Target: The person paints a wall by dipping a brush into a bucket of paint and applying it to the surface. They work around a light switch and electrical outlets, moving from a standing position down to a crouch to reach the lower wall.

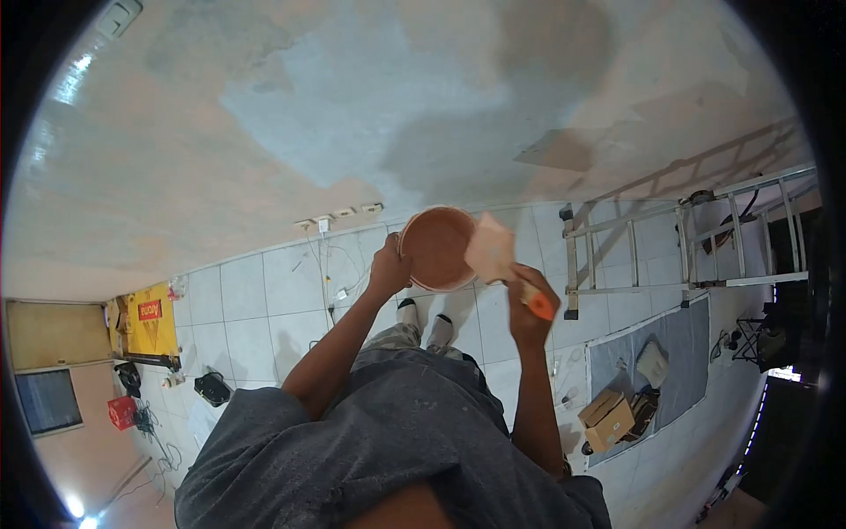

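My left hand [389,265] grips the left side of a round bucket [438,248], whose inside is reddish-pink. In my right hand [532,310] is a brush [491,249] with an orange handle end. The brush's wide head is coated in pale pink and lies at the bucket's right rim. Whether it touches the rim I cannot tell. Beyond both hands stands a wall [335,106] with patchy grey and pinkish areas.
A metal ladder [633,256] is at the right by the wall. Outlets with cables [328,264] sit at the wall's base. A cardboard box [608,421] rests on a grey sheet [680,339] at the lower right. A yellow item [152,328] is at the left.
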A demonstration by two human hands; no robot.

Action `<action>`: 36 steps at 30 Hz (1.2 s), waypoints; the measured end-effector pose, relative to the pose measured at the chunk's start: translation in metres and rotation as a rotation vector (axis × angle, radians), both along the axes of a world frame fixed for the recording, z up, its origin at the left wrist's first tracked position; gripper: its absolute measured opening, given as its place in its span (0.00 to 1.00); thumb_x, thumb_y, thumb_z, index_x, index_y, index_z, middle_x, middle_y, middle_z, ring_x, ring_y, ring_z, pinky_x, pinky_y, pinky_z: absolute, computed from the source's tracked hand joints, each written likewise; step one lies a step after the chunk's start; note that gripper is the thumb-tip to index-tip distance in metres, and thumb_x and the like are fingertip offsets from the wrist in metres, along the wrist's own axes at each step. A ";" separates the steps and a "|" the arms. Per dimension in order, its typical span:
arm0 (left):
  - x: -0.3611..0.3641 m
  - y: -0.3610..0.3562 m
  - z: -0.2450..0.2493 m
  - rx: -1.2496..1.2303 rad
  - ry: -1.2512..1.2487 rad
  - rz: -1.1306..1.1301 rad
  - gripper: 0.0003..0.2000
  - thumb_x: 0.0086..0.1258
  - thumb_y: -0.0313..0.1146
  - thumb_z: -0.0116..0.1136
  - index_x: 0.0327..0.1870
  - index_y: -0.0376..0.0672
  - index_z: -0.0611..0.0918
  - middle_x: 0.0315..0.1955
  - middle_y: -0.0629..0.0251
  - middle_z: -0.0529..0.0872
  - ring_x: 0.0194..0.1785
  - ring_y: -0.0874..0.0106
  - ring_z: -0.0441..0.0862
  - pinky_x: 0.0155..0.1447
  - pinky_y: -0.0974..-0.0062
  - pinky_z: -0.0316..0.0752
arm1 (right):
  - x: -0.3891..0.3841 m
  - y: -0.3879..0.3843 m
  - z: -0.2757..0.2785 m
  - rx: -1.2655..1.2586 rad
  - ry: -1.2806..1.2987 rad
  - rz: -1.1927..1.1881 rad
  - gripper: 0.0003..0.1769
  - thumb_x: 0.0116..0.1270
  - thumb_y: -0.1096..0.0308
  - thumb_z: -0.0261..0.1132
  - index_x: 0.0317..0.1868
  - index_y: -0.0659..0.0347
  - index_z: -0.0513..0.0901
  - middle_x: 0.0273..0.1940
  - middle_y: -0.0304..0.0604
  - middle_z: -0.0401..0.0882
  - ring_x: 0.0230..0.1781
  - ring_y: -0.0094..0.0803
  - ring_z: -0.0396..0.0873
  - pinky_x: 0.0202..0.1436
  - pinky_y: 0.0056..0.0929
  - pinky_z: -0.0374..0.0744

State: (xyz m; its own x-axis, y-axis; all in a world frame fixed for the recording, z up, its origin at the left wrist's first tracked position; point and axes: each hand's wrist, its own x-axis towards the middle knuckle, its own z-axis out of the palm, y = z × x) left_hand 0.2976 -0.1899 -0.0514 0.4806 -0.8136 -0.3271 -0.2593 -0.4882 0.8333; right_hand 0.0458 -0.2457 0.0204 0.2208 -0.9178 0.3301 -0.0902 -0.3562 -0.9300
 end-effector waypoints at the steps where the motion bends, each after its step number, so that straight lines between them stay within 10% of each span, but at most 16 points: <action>1: -0.004 0.000 0.002 0.020 0.019 -0.049 0.21 0.65 0.27 0.48 0.59 0.32 0.66 0.36 0.41 0.83 0.26 0.57 0.86 0.21 0.69 0.83 | 0.012 -0.002 0.003 -0.143 0.073 0.065 0.08 0.61 0.77 0.63 0.42 0.67 0.81 0.37 0.49 0.82 0.39 0.37 0.83 0.44 0.34 0.81; 7: -0.028 0.009 0.004 0.007 -0.208 -0.068 0.20 0.61 0.28 0.48 0.55 0.38 0.67 0.30 0.39 0.83 0.35 0.42 0.82 0.44 0.51 0.75 | 0.063 -0.019 -0.042 -0.080 0.661 0.289 0.10 0.55 0.75 0.65 0.39 0.61 0.83 0.38 0.50 0.83 0.38 0.45 0.82 0.41 0.38 0.80; 16: -0.040 0.020 -0.002 -0.077 -0.160 -0.041 0.19 0.60 0.26 0.48 0.55 0.38 0.67 0.32 0.37 0.83 0.39 0.40 0.81 0.44 0.50 0.76 | 0.090 -0.019 -0.093 -0.025 1.139 0.308 0.07 0.55 0.74 0.62 0.35 0.62 0.84 0.37 0.53 0.83 0.38 0.48 0.83 0.44 0.46 0.80; 22: -0.033 0.020 -0.008 -0.055 -0.189 -0.073 0.20 0.60 0.26 0.49 0.55 0.38 0.66 0.32 0.36 0.82 0.38 0.38 0.79 0.43 0.46 0.73 | 0.101 -0.017 -0.096 0.179 0.697 0.254 0.08 0.55 0.75 0.61 0.35 0.64 0.84 0.34 0.58 0.82 0.40 0.52 0.82 0.46 0.45 0.80; 29: -0.030 0.007 -0.005 -0.037 -0.096 -0.087 0.19 0.60 0.26 0.48 0.55 0.37 0.66 0.33 0.38 0.82 0.38 0.41 0.81 0.41 0.51 0.76 | 0.106 -0.025 -0.122 0.051 1.020 0.244 0.10 0.55 0.73 0.61 0.38 0.60 0.85 0.34 0.57 0.82 0.36 0.51 0.82 0.41 0.42 0.80; 36: -0.023 -0.005 -0.032 -0.053 -0.091 -0.121 0.18 0.61 0.27 0.49 0.53 0.36 0.67 0.30 0.38 0.82 0.36 0.41 0.81 0.41 0.50 0.75 | 0.082 -0.018 -0.079 0.260 0.402 0.033 0.09 0.56 0.72 0.66 0.38 0.62 0.85 0.35 0.51 0.84 0.35 0.43 0.84 0.41 0.34 0.80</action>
State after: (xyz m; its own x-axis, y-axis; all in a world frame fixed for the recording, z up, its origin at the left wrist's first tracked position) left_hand 0.2750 -0.1949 -0.0834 0.4040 -0.8822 -0.2418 -0.3890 -0.4049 0.8275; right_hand 0.1280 -0.2639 -0.0590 0.3142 -0.9490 -0.0273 -0.4537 -0.1248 -0.8824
